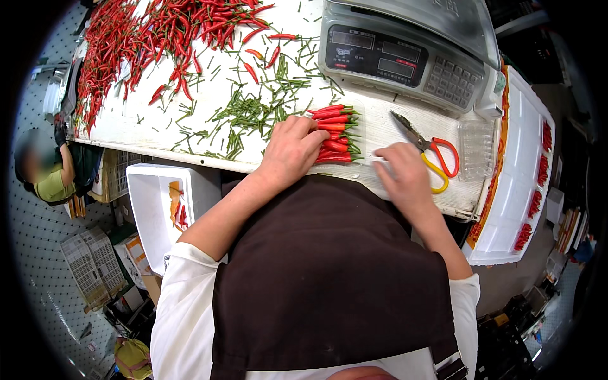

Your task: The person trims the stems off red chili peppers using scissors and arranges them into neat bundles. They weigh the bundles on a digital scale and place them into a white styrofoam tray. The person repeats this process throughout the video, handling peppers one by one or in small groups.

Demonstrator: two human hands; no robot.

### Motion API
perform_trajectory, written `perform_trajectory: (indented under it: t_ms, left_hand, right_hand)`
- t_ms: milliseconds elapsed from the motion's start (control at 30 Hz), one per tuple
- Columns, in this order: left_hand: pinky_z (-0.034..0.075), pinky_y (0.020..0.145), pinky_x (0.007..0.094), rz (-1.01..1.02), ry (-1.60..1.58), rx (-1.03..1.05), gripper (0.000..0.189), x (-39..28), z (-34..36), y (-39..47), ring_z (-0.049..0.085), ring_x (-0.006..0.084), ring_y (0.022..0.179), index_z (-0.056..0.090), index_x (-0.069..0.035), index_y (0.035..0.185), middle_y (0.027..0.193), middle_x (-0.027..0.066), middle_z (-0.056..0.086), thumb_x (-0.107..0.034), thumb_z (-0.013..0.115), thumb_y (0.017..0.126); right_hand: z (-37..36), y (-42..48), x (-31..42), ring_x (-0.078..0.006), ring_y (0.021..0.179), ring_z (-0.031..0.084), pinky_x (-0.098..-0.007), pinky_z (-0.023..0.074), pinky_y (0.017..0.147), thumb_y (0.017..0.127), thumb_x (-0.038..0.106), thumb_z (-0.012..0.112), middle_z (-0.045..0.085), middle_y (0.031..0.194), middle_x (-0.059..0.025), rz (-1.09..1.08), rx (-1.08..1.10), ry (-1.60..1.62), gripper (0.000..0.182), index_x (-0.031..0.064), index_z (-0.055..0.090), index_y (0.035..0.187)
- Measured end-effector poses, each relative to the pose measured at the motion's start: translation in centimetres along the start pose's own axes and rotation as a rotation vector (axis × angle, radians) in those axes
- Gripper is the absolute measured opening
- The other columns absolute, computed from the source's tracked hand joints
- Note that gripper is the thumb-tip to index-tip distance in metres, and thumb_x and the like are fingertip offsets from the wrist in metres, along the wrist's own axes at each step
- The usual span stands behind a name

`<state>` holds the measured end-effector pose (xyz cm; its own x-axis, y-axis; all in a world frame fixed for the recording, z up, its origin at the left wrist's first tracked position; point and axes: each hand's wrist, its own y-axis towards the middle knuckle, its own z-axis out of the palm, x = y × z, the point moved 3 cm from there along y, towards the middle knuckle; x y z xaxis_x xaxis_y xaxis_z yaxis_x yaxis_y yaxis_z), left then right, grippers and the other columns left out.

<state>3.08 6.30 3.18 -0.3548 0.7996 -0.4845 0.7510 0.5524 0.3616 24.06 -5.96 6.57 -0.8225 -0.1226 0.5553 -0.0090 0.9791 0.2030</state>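
Red chili peppers [336,137] lie side by side in a clear plastic tray [359,124], green stem ends pointing right. My left hand [293,147] rests on their left ends, fingers bent over them. To their right, my right hand [403,173] is blurred and appears empty, thumb and fingers apart. Scissors [420,143] with one red and one yellow handle lie just beyond it, partly behind the hand. Cut green stems [247,114] are scattered left of the tray. A large heap of red chilies [180,28] covers the table's far left.
A digital scale [380,57] stands at the back right. Empty clear trays [475,149] are stacked near the right edge. A white foam box [513,190] beyond holds packed chilies [534,204]. Another foam box [178,168] is below the table at left. A person [54,180] is at far left.
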Motion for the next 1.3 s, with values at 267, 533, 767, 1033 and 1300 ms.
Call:
perform_trajectory:
  t_ms: [267, 533, 767, 1033, 1300]
  left_hand:
    - [0.048, 0.078, 0.0393, -0.147, -0.052, -0.106, 0.022, 1.5, -2.4, -0.2, 0.06, 0.0307, 0.09, 0.067, -0.005, 0.101, 0.098, 0.012, 0.062, 0.001, 0.07, 0.081]
    - [0.049, 0.078, 0.0386, -0.224, -0.102, -0.125, 0.02, 2.3, -2.8, -1.6, 0.061, 0.0315, 0.09, 0.066, -0.003, 0.102, 0.098, 0.0137, 0.062, 0.003, 0.068, 0.082]
    - [0.05, 0.078, 0.0391, -0.133, -0.059, -0.064, 0.021, 0.2, -1.5, -1.3, 0.062, 0.0309, 0.09, 0.065, -0.003, 0.102, 0.1, 0.013, 0.063, 0.0, 0.07, 0.082]
    - [0.051, 0.081, 0.0401, -0.134, -0.136, -0.021, 0.021, -0.4, -0.7, -1.0, 0.064, 0.0323, 0.096, 0.065, -0.003, 0.104, 0.105, 0.0142, 0.064, 0.0, 0.069, 0.083]
    - [0.053, 0.076, 0.0375, -0.179, -0.18, -0.15, 0.023, 0.5, -2.3, -0.8, 0.065, 0.032, 0.092, 0.065, -0.001, 0.104, 0.104, 0.0146, 0.063, 0.007, 0.066, 0.082]
  right_hand:
    - [5.2, 3.1, 2.2, -0.0262, 0.085, 0.057, -0.0383, 0.0462, 0.071, 0.079, 0.014, 0.076, 0.056, 0.088, -0.0079, -0.113, 0.029, -0.072, 0.02, 0.007, 0.062, 0.091]
    - [4.1, 3.4, 1.0, -0.0283, 0.082, 0.058, -0.0393, 0.0469, 0.072, 0.077, 0.009, 0.077, 0.06, 0.086, -0.0089, -0.159, 0.02, 0.003, 0.023, 0.0054, 0.065, 0.096]
    - [3.6, 3.2, -0.4, -0.0291, 0.084, 0.059, -0.0406, 0.0473, 0.074, 0.08, 0.006, 0.074, 0.06, 0.088, -0.0095, -0.102, -0.033, 0.051, 0.019, 0.0042, 0.065, 0.097]
    - [4.6, 5.3, -0.1, -0.0316, 0.085, 0.059, -0.0418, 0.0479, 0.076, 0.081, 0.006, 0.074, 0.061, 0.088, -0.0109, 0.001, -0.095, 0.096, 0.016, 0.0034, 0.063, 0.093]
    - [2.7, 4.6, -1.3, -0.0207, 0.08, 0.059, -0.0337, 0.0476, 0.075, 0.09, 0.007, 0.067, 0.063, 0.086, -0.009, 0.381, 0.124, 0.48, 0.01, -0.0007, 0.063, 0.095]
